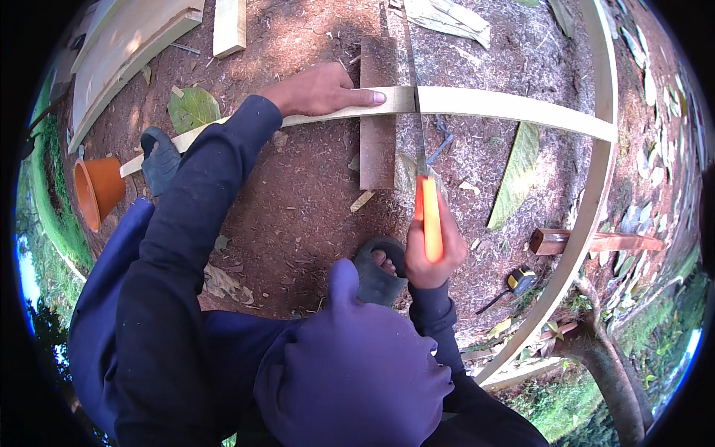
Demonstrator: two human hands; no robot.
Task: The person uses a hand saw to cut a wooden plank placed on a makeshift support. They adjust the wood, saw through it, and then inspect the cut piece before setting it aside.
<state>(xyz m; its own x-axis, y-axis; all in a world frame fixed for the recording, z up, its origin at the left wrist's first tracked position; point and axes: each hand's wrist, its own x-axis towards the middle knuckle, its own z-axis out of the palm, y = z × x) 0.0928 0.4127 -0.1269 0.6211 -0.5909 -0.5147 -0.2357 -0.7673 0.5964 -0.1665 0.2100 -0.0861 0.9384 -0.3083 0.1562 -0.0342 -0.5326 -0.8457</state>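
Note:
A long pale wooden strip (484, 102) runs across the view over a brown board (377, 153) on the ground. My left hand (316, 91) is closed over the strip, its thumb pressed along the top where the strip crosses the board. The fingertips are hidden behind the hand. In my right hand (438, 242) is a handsaw (430, 216), gripped by its orange handle. Its thin blade points away from me and lies across the strip, just right of the board. The depth of any cut is too small to tell.
My sandalled foot (159, 160) is at the strip's left end, beside a terracotta pot (100, 190). Another long timber (599, 171) curves along the right, over a reddish wood block (551, 241). A tape measure (521, 279) lies nearby. Planks (134, 52) rest at the far left.

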